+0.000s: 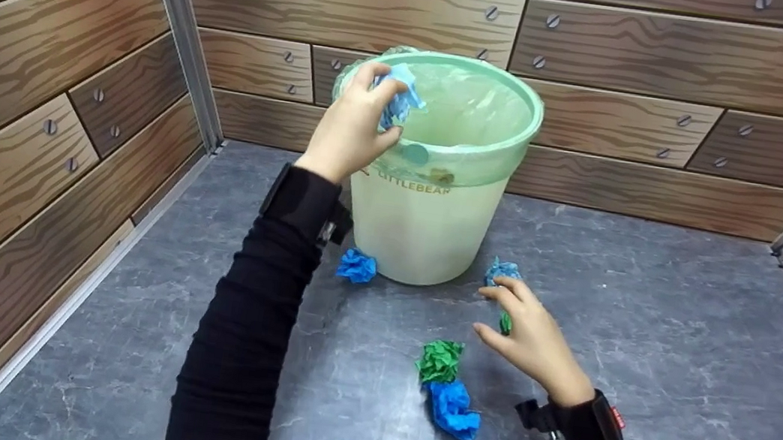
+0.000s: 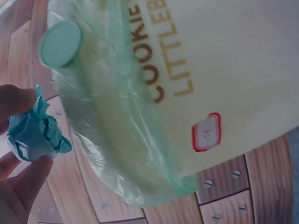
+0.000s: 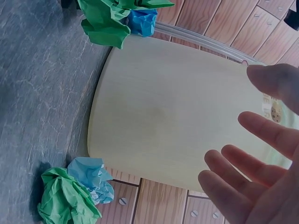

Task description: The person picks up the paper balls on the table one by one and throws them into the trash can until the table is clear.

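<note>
My left hand (image 1: 384, 111) is raised over the near rim of a cream bin (image 1: 429, 225) lined with a green bag (image 1: 491, 150). It pinches a crumpled light-blue paper (image 1: 398, 100) between thumb and fingers; the left wrist view shows the same paper (image 2: 33, 134) beside the bag-covered rim (image 2: 107, 121). My right hand (image 1: 504, 312) hovers low by the bin's right base, fingers (image 3: 261, 133) spread and holding nothing. Just beyond it lie a light-blue wad (image 1: 503, 270) and a green wad (image 1: 505, 323), seen together in the right wrist view (image 3: 70, 198).
A green wad (image 1: 439, 360) and a blue wad (image 1: 454, 408) lie on the grey floor (image 1: 643, 374) near my right wrist. Another blue wad (image 1: 357, 266) sits at the bin's left base. Wood-pattern walls (image 1: 33, 127) close in the floor on three sides.
</note>
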`<state>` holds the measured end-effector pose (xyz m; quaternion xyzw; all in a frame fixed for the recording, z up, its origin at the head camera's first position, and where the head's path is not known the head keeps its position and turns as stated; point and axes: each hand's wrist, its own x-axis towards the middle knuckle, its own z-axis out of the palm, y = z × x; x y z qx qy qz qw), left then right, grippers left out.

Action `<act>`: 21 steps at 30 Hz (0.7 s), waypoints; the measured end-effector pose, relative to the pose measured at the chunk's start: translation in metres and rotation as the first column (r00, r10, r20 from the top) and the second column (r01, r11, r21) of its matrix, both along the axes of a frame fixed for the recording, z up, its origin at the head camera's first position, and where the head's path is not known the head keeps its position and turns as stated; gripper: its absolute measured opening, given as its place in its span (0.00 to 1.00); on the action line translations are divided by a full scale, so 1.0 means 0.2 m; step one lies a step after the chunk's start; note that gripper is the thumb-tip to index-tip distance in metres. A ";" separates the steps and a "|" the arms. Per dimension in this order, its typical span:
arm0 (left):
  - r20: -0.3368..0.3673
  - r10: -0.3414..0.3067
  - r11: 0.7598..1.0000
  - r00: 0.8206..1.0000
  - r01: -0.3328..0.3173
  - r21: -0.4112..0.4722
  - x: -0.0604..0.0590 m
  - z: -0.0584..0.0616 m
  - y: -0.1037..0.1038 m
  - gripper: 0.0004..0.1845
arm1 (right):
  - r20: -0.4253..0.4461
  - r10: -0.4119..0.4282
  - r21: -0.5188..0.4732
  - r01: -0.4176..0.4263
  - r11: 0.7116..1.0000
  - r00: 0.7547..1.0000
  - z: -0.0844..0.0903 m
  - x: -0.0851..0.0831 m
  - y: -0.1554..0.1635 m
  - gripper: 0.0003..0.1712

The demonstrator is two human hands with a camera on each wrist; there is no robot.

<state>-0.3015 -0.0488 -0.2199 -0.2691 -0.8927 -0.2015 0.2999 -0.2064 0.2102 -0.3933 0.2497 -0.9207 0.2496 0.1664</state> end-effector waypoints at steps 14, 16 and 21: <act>0.113 0.023 0.999 0.993 -0.018 -0.040 -0.04 -0.01 0.01 0.25 | -0.013 0.009 0.012 -0.009 1.000 1.000 0.00 0.00 0.00 0.24; 0.090 0.024 0.999 0.996 -0.020 -0.042 -0.03 -0.02 0.01 0.25 | -0.014 0.012 0.016 -0.012 1.000 1.000 0.00 0.00 0.00 0.24; -0.038 0.020 1.000 0.999 -0.020 0.001 0.02 -0.05 -0.01 0.25 | -0.005 0.010 0.029 -0.010 1.000 1.000 0.00 0.00 0.00 0.24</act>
